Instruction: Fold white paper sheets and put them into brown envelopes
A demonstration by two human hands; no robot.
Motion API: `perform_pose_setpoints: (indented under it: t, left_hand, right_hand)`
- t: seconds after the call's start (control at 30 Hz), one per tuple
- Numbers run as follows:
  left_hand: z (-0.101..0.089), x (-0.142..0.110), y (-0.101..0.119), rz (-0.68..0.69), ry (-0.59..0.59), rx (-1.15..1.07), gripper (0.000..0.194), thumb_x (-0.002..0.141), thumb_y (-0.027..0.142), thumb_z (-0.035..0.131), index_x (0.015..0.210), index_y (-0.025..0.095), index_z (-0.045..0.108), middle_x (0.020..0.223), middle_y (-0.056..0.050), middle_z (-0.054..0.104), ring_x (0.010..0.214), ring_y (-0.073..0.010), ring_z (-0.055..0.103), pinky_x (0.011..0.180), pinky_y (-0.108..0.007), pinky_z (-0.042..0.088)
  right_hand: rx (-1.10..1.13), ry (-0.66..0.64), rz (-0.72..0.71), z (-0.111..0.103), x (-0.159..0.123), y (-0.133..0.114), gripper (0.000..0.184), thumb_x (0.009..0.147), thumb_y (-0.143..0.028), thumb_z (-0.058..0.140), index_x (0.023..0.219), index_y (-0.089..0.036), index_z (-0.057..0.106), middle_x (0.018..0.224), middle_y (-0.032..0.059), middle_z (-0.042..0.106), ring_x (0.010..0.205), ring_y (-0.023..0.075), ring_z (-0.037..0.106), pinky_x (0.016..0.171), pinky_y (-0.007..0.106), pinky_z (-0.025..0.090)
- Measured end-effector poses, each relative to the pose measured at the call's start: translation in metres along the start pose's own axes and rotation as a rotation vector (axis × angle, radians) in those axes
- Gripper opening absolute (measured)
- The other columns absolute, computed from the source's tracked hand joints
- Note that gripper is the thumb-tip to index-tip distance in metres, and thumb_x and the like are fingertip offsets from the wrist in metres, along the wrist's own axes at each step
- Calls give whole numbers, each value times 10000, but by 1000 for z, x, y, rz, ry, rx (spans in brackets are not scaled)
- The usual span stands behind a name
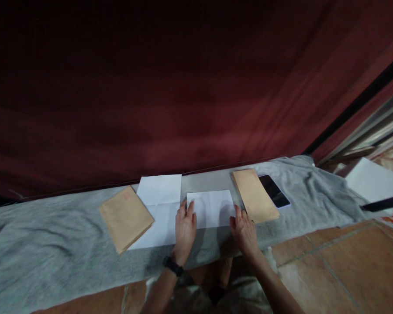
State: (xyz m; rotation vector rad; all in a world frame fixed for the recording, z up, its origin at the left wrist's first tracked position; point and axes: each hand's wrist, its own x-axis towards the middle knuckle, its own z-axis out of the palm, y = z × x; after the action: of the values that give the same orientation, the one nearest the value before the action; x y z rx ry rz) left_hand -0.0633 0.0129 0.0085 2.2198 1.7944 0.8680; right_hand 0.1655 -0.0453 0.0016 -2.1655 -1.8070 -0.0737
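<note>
A folded sheet of white paper [212, 207] lies flat on the grey cloth in front of me. My left hand [185, 229] rests at its left edge, fingers stretched forward and a little apart. At the right edge, my right hand [245, 231] touches the paper with thumb and fingers apart. Left of my left hand lies another, creased white sheet [162, 189], partly covered by a stack of brown envelopes [126, 216]. A second stack of brown envelopes [254, 194] sits just beyond my right hand. The undersides of both hands are hidden.
A dark-screened phone [275, 192] lies beside the right envelope stack. Grey cloth [62, 231] covers the long, narrow surface. A dark red curtain-like wall [183, 109] rises behind it. Tiled floor [340, 261] shows at the front, and a white object [375, 183] stands at far right.
</note>
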Motion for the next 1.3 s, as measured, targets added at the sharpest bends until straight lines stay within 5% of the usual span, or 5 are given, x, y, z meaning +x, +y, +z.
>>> perform_pose_setpoints:
  t: [0.17, 0.37, 0.97, 1.13, 1.3]
  left_hand:
    - [16, 0, 22, 182, -65, 103, 546, 977, 163, 398, 1523, 173, 370, 1611, -155, 347, 1512, -308, 272, 1185, -551, 345]
    - [47, 6, 35, 286, -194, 150, 609, 983, 204, 390, 1573, 124, 258, 1606, -184, 350, 1523, -299, 244, 1207, -549, 302]
    - [27, 14, 4, 10, -12, 168, 596, 1019, 306, 357, 1538, 17, 307, 1570, -255, 371, 1499, -328, 300, 1210, -547, 287]
    - [33, 16, 25, 19, -1, 149, 562, 1014, 261, 354, 1514, 2, 351, 1568, -247, 383, 1508, -318, 280, 1222, -535, 274]
    - [52, 27, 52, 193, -158, 105, 551, 1014, 282, 350, 1523, 73, 368, 1578, -167, 406, 1504, -269, 301, 1221, -510, 296]
  right_hand:
    - [199, 66, -142, -3, 13, -24, 506, 1029, -374, 381, 1469, -134, 452, 1327, 191, 617, 1207, 299, 580, 980, 455, 491]
    - [286, -76, -301, 19, 45, -63, 532, 1074, -375, 238, 1522, -153, 420, 1549, 120, 467, 1454, 242, 389, 1187, 465, 332]
    - [70, 77, -91, 46, 44, -28, 672, 1054, -445, 317, 1579, -34, 237, 1587, 247, 332, 1464, 340, 364, 1183, 532, 308]
    - [50, 58, -85, 42, 44, -31, 666, 1051, -434, 321, 1564, -14, 267, 1589, 245, 334, 1479, 338, 334, 1189, 510, 294]
    - [46, 35, -76, 39, 45, -34, 635, 1043, -380, 338, 1546, 5, 297, 1594, 243, 329, 1484, 331, 320, 1190, 501, 282]
